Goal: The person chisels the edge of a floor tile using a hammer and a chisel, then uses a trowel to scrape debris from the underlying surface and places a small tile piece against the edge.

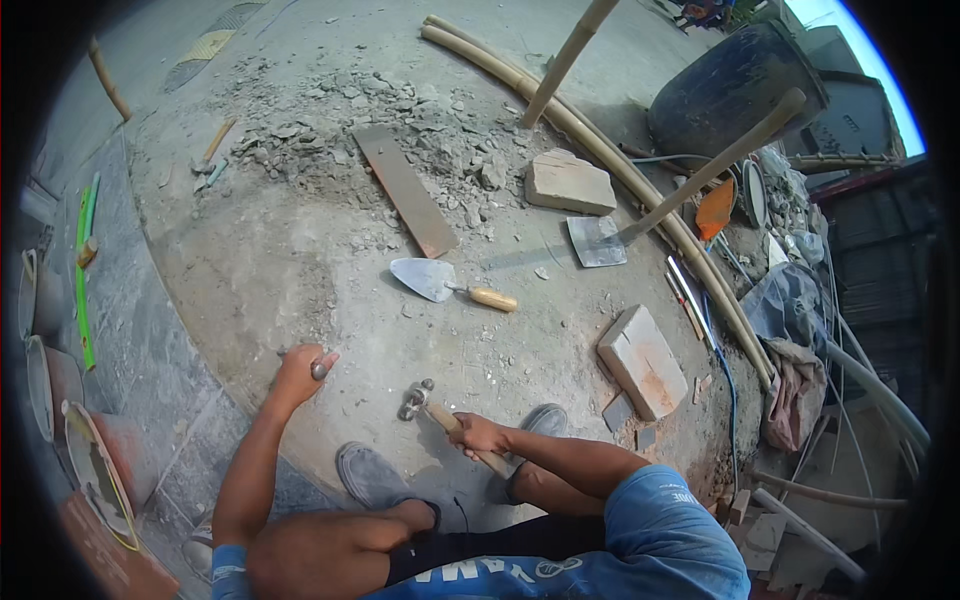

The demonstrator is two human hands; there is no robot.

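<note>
My left hand point(298, 374) is wrapped round a metal chisel, whose rounded butt point(319, 370) shows at the thumb; most of its shaft is hidden by the fingers. It is held low over the concrete ground point(370, 340). My right hand point(477, 434) grips the wooden handle of a hammer point(440, 416). The metal hammer head point(414, 402) points toward the left hand and is apart from the chisel. Farther out lies a pointed trowel point(425, 279) with a wooden grip, near a long flat board point(405, 190).
Broken rubble point(430, 140) is heaped beyond the board. Pale blocks point(570, 181) point(643, 362) lie to the right, with a long-handled flat-bladed tool point(598, 242) between them. Bamboo poles point(640, 185) curve along the right side. Buckets point(100, 465) line the left, beside a green level point(83, 285).
</note>
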